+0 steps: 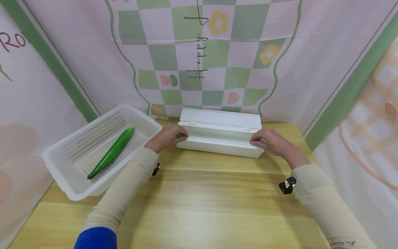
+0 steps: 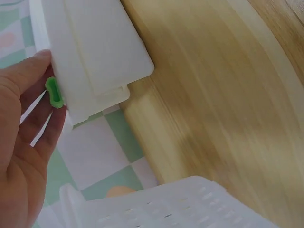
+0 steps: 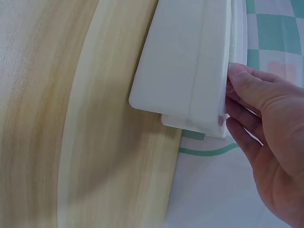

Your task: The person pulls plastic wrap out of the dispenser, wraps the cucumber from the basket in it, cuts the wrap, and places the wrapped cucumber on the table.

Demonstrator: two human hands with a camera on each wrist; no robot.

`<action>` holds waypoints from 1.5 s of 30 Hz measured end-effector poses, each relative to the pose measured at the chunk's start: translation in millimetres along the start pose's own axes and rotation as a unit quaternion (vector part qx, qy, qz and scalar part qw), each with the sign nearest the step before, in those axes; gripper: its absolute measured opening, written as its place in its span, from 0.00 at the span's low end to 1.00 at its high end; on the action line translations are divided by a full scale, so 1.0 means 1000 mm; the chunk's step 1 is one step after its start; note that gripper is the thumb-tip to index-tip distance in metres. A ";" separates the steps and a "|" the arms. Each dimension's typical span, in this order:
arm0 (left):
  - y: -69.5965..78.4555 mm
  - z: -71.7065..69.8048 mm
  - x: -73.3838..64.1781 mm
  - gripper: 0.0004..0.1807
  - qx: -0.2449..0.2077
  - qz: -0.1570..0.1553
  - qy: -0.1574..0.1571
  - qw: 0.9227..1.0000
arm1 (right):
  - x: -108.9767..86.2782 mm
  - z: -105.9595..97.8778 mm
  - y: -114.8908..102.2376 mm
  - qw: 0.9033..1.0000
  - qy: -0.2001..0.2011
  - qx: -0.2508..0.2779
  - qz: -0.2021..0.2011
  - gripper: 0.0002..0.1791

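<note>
A long white plastic box (image 1: 219, 148) with its lid (image 1: 220, 118) raised stands at the back of the table; it looks like a wrap dispenser. My left hand (image 1: 168, 136) pinches the box's upper edge at its left end. A small green plastic piece (image 2: 55, 92) sits by those fingers, against the box end. At the opposite end my right hand (image 1: 273, 142) pinches the same edge between thumb and fingertips. Whether thin clear film lies under the fingertips, I cannot tell. In the right wrist view, the box end (image 3: 178, 61) is beside the thumb.
To the left stands a white perforated basket (image 1: 66, 186) with a green cucumber (image 1: 112, 152) lying in it. The wooden table (image 1: 214, 204) extends in front of the box. A patterned cloth (image 1: 214, 55) hangs right behind the box.
</note>
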State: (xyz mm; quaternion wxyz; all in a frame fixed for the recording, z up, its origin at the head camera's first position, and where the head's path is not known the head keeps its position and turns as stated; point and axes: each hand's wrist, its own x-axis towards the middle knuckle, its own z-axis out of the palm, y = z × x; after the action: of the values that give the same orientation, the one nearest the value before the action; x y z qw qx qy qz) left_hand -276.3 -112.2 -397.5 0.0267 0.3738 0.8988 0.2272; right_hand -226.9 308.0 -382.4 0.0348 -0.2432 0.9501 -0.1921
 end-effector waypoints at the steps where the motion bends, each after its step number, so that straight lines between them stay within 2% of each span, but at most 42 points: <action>1: -0.001 0.001 0.000 0.09 -0.007 -0.003 0.003 1.000 | 0.000 0.001 0.001 1.000 0.005 0.000 -0.002 0.04; 7: -0.003 0.006 0.003 0.08 -0.034 -0.025 0.023 0.999 | 0.001 0.008 0.003 0.999 0.031 -0.010 -0.015 0.03; 12: -0.004 0.012 0.006 0.07 -0.016 -0.020 0.035 0.999 | 0.002 0.012 0.005 0.999 0.046 -0.008 0.003 0.05; 17: -0.003 0.014 0.008 0.06 -0.003 -0.020 0.034 0.999 | 0.005 0.012 0.006 0.998 0.056 0.006 0.028 0.07; 24: 0.001 0.014 0.008 0.07 -0.020 -0.037 0.012 0.999 | 0.007 0.007 0.005 0.997 0.051 0.015 0.056 0.09; 36: 0.001 0.015 0.008 0.06 -0.033 -0.046 0.017 0.998 | 0.010 -0.001 0.005 0.995 0.078 -0.003 0.057 0.09; 40: 0.001 0.012 0.008 0.05 -0.039 -0.042 0.026 0.998 | 0.010 -0.003 0.003 0.995 0.086 -0.005 0.059 0.09; 45: 0.002 -0.001 0.012 0.05 -0.040 -0.039 0.052 0.997 | 0.009 -0.007 0.001 0.994 0.095 -0.006 0.061 0.09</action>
State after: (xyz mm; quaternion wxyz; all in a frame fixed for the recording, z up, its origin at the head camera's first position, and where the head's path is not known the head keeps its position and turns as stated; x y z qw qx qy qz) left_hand -283.5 -103.5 -394.3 0.0037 0.3246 0.9031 0.2812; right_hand -236.6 306.5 -375.8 -0.0453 -0.1658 0.9633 -0.2062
